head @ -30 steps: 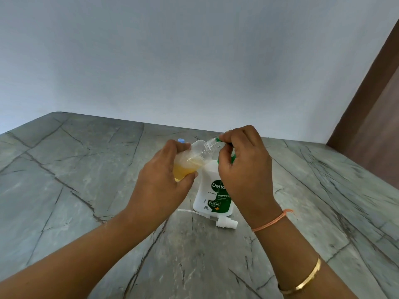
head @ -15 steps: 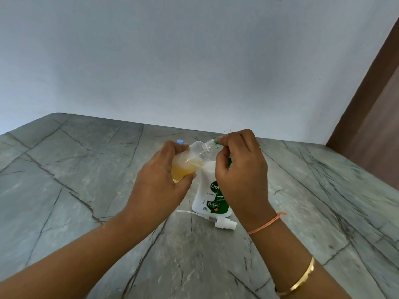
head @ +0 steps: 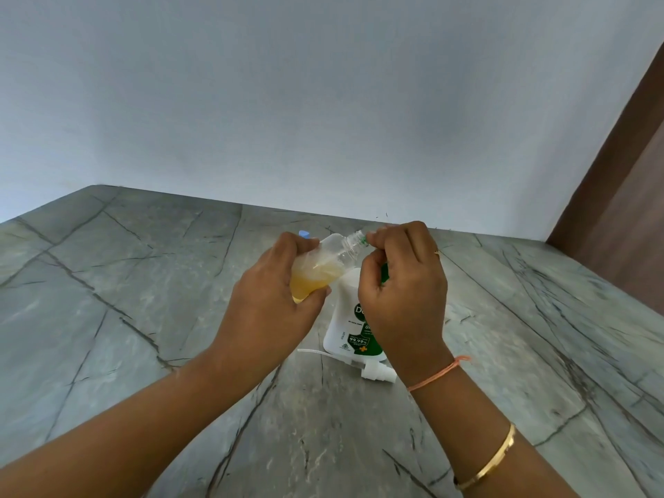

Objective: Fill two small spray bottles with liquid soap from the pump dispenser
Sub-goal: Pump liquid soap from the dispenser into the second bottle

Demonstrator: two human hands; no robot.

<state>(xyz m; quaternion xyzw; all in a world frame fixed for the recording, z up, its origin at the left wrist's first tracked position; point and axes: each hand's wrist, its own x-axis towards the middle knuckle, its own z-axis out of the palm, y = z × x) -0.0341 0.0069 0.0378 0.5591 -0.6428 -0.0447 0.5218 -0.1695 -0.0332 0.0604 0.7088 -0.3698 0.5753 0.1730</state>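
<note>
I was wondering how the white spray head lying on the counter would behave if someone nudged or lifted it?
The spray head is small plastic, so probably very light. It lies on its rounded side on the smooth counter, so a nudge may roll or pivot it. Its thin dip tube looks bendy and would likely flex when lifted.

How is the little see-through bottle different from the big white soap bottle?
The little bottle is clear, so its yellow soap shows; the soap dispenser is white with a green label. The little bottle is tilted in the left hand; the dispenser stands on the table. The dispenser is bigger. Both are soap bottles.
</note>
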